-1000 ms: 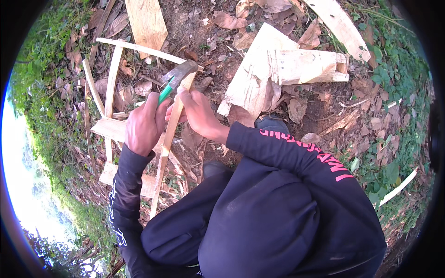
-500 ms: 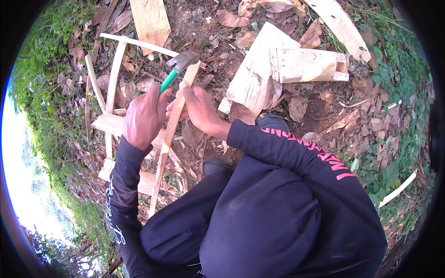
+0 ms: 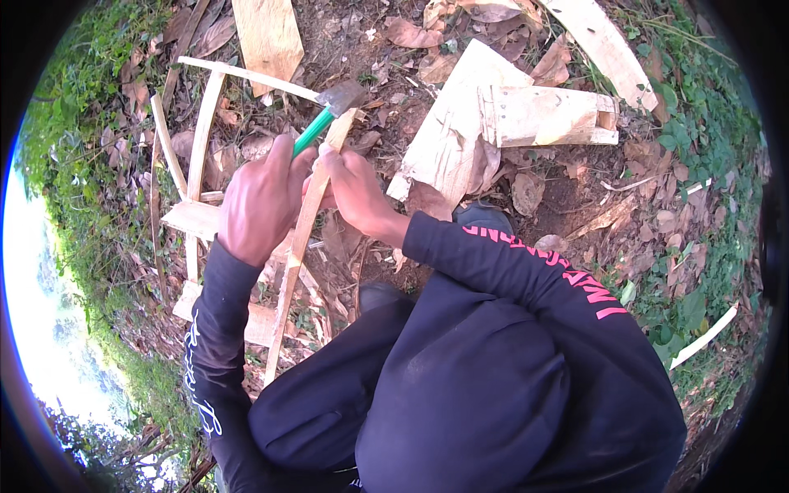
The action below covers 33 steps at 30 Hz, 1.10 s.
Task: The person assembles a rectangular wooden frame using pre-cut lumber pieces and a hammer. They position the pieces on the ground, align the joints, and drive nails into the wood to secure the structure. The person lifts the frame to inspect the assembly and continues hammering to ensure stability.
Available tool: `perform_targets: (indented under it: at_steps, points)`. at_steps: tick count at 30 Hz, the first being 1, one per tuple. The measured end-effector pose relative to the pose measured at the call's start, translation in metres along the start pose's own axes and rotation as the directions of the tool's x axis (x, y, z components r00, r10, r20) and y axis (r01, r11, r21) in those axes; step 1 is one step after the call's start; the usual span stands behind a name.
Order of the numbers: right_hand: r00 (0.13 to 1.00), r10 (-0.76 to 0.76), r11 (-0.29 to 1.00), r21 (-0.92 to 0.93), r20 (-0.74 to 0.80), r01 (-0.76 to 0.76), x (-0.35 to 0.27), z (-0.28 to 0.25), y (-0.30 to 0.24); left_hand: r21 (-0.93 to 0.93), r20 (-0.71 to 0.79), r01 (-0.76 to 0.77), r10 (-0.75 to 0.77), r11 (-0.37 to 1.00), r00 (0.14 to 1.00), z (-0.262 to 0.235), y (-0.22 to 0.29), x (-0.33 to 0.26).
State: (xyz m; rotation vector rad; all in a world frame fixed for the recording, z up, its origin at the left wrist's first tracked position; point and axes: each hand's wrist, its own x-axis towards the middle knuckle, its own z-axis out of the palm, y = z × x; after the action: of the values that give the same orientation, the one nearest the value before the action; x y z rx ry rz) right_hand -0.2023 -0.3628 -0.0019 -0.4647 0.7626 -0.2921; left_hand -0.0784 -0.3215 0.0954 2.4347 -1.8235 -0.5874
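My left hand is closed around the green handle of a hammer, whose dark metal head sits at the top end of a long, narrow wooden strip. My right hand grips that strip just below its upper end, with the thumb lying on its face. The strip slants down toward my bent knee. Between the two hands some fingers are hidden, and I cannot see whether a small piece such as a nail is pinched there.
A joined frame of thin wooden strips lies to the left. A broad board is at the top. Nailed pale wood pieces lie right of my hands, and a curved plank farther off. Dry leaves cover the soil.
The hammer and my left hand have shifted slightly to the right and up, bringing the head nearer the strip's end. My right hand and the strip have stayed in place.
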Motion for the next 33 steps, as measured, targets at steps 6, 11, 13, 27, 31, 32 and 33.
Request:
perform_targets:
  at_steps: [6,11,13,27,31,32,33]
  points:
    - [0.999,-0.017,1.000,0.017,0.044,0.017,0.004,-0.005,0.016,-0.166,0.000,0.067,-0.068,0.984,0.998,0.012,-0.003,-0.009]
    - [0.994,-0.091,0.995,-0.030,0.066,0.094,0.014,-0.008,0.009,-0.326,-0.298,-0.103,0.002,0.940,0.955,0.000,0.003,-0.012]
    - [0.999,-0.048,0.997,-0.053,-0.010,0.047,0.003,-0.008,0.013,-0.183,-0.036,-0.008,0.001,0.983,0.999,0.009,0.003,-0.014]
    - [1.000,-0.030,0.998,-0.060,-0.007,0.030,-0.001,-0.001,0.013,-0.111,0.057,0.103,-0.097,0.989,0.994,0.014,-0.005,-0.014]
    - [0.995,-0.100,0.990,-0.101,0.017,0.102,0.010,-0.014,0.021,-0.309,-0.250,-0.018,-0.063,0.951,0.966,0.002,0.011,-0.012]
    - [0.997,-0.057,0.998,-0.037,0.045,0.058,0.008,-0.009,0.013,-0.363,-0.408,-0.068,-0.093,0.929,0.908,0.003,0.012,-0.017]
    - [0.997,-0.059,0.996,-0.060,0.042,0.061,0.005,-0.008,0.020,-0.262,-0.206,0.029,-0.085,0.965,0.975,0.009,0.003,-0.021]
